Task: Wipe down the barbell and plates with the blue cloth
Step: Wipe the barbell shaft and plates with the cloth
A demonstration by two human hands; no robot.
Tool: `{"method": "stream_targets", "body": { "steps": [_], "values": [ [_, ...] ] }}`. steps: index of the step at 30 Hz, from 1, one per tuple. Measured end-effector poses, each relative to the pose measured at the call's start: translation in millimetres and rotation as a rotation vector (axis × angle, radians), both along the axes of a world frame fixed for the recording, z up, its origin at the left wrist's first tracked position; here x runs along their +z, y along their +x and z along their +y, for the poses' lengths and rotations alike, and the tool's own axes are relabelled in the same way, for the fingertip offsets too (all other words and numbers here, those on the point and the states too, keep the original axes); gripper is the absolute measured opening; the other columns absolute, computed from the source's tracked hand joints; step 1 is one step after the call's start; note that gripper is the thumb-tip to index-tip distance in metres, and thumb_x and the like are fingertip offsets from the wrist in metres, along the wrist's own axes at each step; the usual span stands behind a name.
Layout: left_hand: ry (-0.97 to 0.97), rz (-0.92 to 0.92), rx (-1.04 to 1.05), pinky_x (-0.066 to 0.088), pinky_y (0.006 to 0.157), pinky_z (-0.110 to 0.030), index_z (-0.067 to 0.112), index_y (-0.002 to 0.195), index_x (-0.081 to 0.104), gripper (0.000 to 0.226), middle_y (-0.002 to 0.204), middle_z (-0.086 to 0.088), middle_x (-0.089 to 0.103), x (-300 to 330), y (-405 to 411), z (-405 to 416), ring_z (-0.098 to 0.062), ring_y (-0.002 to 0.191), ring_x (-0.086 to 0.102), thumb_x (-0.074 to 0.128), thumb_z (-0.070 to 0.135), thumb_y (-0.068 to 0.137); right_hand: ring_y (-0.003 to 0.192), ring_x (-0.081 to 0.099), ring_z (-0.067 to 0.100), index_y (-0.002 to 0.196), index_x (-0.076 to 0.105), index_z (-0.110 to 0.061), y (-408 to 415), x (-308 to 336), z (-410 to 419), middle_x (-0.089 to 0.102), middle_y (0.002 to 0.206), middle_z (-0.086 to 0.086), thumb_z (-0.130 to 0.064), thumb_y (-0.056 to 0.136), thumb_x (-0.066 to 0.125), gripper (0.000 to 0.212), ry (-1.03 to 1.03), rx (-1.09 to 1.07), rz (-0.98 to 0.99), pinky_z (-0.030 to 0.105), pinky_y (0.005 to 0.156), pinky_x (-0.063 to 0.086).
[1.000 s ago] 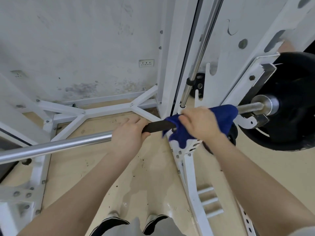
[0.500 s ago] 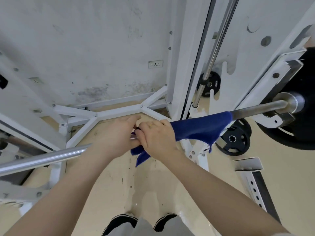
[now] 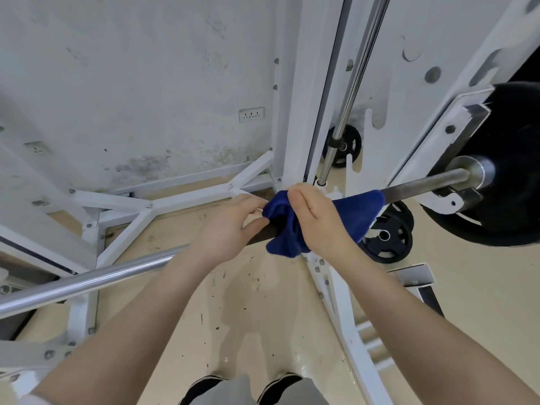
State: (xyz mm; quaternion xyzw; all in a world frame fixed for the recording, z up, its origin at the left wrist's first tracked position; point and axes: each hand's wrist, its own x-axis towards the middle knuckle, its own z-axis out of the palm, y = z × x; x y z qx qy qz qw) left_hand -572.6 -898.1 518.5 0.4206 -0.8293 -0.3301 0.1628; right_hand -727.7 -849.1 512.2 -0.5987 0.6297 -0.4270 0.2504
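The right hand (image 3: pixel 318 220) clamps the blue cloth (image 3: pixel 355 213) around the barbell (image 3: pixel 96 277), fingers curled over it. Touching that grip, the left hand (image 3: pixel 226 230) wraps the bar (thumb against the cloth's edge). The black plate (image 3: pixel 508 171) hangs well beyond the cloth's far end.

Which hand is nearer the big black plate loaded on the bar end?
Right. The right hand grips the blue cloth on the barbell, on the side toward the loaded plate. The left hand holds the bar farther away.
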Motion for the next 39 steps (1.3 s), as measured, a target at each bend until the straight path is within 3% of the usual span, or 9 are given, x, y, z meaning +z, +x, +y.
{"method": "stream_targets", "body": {
  "steps": [2, 5, 11, 16, 19, 24, 30, 35, 39],
  "values": [
    [0.098, 0.127, 0.04, 0.041, 0.083, -0.027, 0.032, 0.09, 0.058, 0.018, 0.094, 0.012, 0.059, 4.1, -1.3, -4.4, -0.009, 0.093, 0.055, 0.051, 0.016, 0.092, 0.063, 0.046, 0.002, 0.084, 0.05, -0.014, -1.8, 6.2, 5.9, 0.049, 0.071, -0.005, -0.027, 0.101, 0.037, 0.025, 0.169, 0.003, -0.203, 0.023, 0.064, 0.036],
    [0.047, 0.123, 0.071, 0.042, 0.073, -0.029, 0.022, 0.092, 0.055, 0.014, 0.087, 0.003, 0.063, 12.8, -3.8, -13.2, -0.017, 0.085, 0.058, 0.043, 0.016, 0.095, 0.064, 0.05, 0.005, 0.095, 0.042, -0.016, -6.8, 7.0, 13.1, 0.051, 0.074, -0.008, -0.039, 0.087, 0.061, 0.031, 0.317, 0.033, 0.02, 0.021, 0.056, 0.038],
    [-0.23, -0.084, -0.14, 0.033, 0.061, -0.021, 0.012, 0.096, 0.059, 0.018, 0.084, -0.001, 0.056, 31.6, -49.3, -30.5, -0.017, 0.077, 0.049, 0.041, 0.01, 0.093, 0.067, 0.048, 0.01, 0.096, 0.046, -0.016, -27.3, 7.2, 21.9, 0.052, 0.088, 0.003, 0.0, 0.084, 0.045, 0.02, 0.259, -0.184, 0.156, 0.021, 0.055, 0.039],
    [-0.484, -0.268, -0.082, 0.032, 0.092, -0.038, 0.02, 0.127, 0.05, 0.033, 0.121, -0.008, 0.052, 31.6, -113.1, -41.4, -0.028, 0.114, 0.041, 0.038, 0.02, 0.096, 0.081, 0.051, 0.015, 0.105, 0.052, -0.016, -75.0, 7.1, 27.1, 0.055, 0.105, 0.005, 0.008, 0.085, 0.032, 0.036, 0.311, -0.358, 0.037, 0.024, 0.064, 0.04],
    [-0.277, -0.359, 0.004, 0.023, 0.109, -0.045, 0.02, 0.145, 0.016, 0.053, 0.151, -0.011, 0.018, 15.5, -125.9, -29.9, -0.033, 0.134, 0.021, 0.036, 0.014, 0.096, 0.112, 0.048, 0.033, 0.125, 0.05, -0.009, -92.4, -7.3, 30.2, 0.045, 0.133, 0.016, 0.002, 0.082, 0.048, 0.044, 0.225, -0.522, 0.573, 0.038, 0.09, 0.041],
    [-0.138, -0.373, -0.045, 0.032, 0.103, -0.037, 0.011, 0.134, 0.042, 0.038, 0.143, -0.011, 0.038, 1.1, -69.9, -8.0, -0.029, 0.126, 0.038, 0.035, 0.015, 0.097, 0.111, 0.056, 0.029, 0.116, 0.061, -0.007, -77.2, -33.2, 25.6, 0.061, 0.12, 0.01, -0.031, 0.089, 0.037, 0.044, 0.013, 0.07, 0.882, 0.046, 0.104, 0.035],
    [-0.139, -0.359, 0.134, 0.036, 0.098, -0.032, 0.016, 0.131, 0.047, 0.039, 0.133, -0.001, 0.05, 2.1, 2.0, 19.0, -0.022, 0.117, 0.047, 0.047, 0.029, 0.094, 0.078, 0.058, 0.02, 0.088, 0.064, -0.022, -57.2, -41.8, -3.9, 0.064, 0.083, -0.006, -0.078, 0.075, 0.029, 0.067, 0.053, -0.011, 0.997, 0.038, 0.084, 0.037],
    [-0.285, -0.418, 0.108, 0.049, 0.084, -0.044, 0.013, 0.118, 0.059, 0.04, 0.11, -0.006, 0.064, -11.8, 23.7, 22.7, -0.031, 0.1, 0.059, 0.066, 0.028, 0.082, 0.067, 0.058, 0.021, 0.076, 0.062, -0.021, -50.5, -45.9, -8.9, 0.063, 0.072, -0.003, -0.041, 0.093, 0.028, 0.042, -0.087, -0.04, 1.0, 0.035, 0.073, 0.039],
    [-0.365, -0.365, 0.127, 0.054, 0.064, -0.044, 0.014, 0.104, 0.068, 0.033, 0.093, -0.006, 0.068, -11.2, 29.2, 22.0, -0.033, 0.078, 0.063, 0.074, 0.027, 0.074, 0.068, 0.047, 0.017, 0.081, 0.049, -0.023, -37.5, -34.6, -12.2, 0.052, 0.071, -0.008, -0.025, 0.093, 0.033, 0.02, 0.085, -0.158, 0.936, 0.033, 0.079, 0.034]
  ]
}}
